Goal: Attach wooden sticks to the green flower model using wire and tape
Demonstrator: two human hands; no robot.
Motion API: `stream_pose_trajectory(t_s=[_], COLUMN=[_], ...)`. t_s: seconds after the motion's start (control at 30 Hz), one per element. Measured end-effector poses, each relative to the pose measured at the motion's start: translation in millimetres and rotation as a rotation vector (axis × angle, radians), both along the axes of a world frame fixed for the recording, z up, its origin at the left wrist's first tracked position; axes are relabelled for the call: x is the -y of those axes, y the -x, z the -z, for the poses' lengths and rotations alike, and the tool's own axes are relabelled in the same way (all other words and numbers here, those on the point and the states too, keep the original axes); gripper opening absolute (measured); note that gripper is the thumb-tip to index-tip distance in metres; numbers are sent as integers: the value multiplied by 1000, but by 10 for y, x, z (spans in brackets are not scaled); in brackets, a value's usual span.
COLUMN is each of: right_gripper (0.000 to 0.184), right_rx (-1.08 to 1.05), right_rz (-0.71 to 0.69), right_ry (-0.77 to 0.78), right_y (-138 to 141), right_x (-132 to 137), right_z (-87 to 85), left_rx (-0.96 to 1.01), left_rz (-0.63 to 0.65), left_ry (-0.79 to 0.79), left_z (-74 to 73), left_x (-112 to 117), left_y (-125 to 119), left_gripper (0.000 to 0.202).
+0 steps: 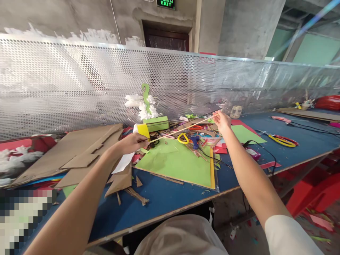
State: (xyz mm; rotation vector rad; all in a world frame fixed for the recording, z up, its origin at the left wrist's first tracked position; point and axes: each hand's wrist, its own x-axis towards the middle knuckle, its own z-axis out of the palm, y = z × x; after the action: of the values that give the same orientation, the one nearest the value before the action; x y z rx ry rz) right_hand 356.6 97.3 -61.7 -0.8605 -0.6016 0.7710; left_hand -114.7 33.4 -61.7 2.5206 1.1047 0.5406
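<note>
A long, thin pale stick [183, 128] spans the space between my two hands, rising slightly to the right. My left hand [134, 143] pinches its near end, close to a yellow and white piece [142, 130] on the table. The far end is between the fingertips of my right hand [222, 121], which is raised over the clutter. Below the stick lie a light green sheet [172, 163], a yellow-handled tool [183, 138] and a blue glue gun [195, 142]. A green curled shape [146, 97] with white crumpled tufts stands on a green box [156, 124] behind.
Brown cardboard pieces [87, 152] cover the left of the blue table [162, 202]. On the right are red and yellow pliers [284, 140], a pink-handled tool [281, 119] and black cords. A perforated metal screen [106, 85] borders the back. Red stools [316, 191] stand at lower right.
</note>
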Motion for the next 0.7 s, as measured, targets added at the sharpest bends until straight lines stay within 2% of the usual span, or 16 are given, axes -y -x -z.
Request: stream_pose_trajectory(t_s=[0.17, 0.43, 0.7], right_gripper=[17, 15, 27], right_rx=[72, 152, 344], right_rz=[92, 88, 143], right_ry=[-22, 4, -36], right_y=[-55, -68, -93], right_x=[-56, -68, -63], right_z=[53, 88, 111], left_rx=[31, 36, -15], left_rz=[11, -4, -37], left_ry=[-4, 3, 117], left_z=[-3, 33, 37], left_x=[8, -24, -55], left_y=[-10, 10, 59], left_gripper=[37, 34, 31])
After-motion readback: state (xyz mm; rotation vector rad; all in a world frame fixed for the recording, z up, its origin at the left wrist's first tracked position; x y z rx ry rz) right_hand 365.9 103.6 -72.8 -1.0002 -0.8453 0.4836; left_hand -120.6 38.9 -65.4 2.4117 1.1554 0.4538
